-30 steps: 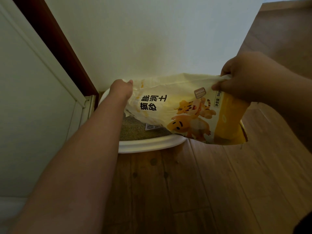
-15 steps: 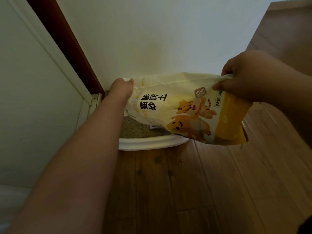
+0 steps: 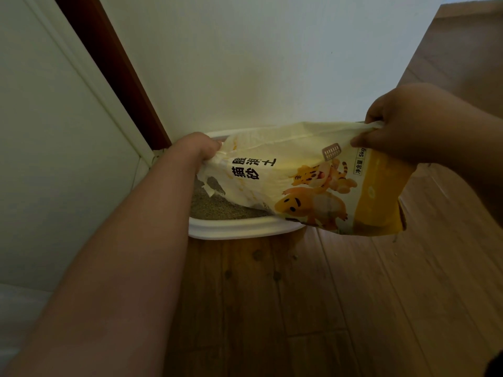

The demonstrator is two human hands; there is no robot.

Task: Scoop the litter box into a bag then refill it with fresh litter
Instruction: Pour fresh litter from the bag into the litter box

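A wooden floor [image 3: 313, 308] and pale wall [image 3: 258, 63] frame a white litter box [image 3: 239, 229] holding grey litter [image 3: 217, 209]; above it hangs a yellow litter bag [image 3: 299, 180], tipped leftward; the left hand [image 3: 202, 146] grips its lower end, the right hand [image 3: 408, 123] pinches its raised corner; pouring well likely means keeping the mouth low inside the rim.

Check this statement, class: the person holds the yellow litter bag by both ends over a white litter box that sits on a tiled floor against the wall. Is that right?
Not quite. The floor is wooden planks, not tiles, as the head view shows. The rest stands: the left hand and right hand each keep a grip on an end of the yellow litter bag over the white litter box against the wall.
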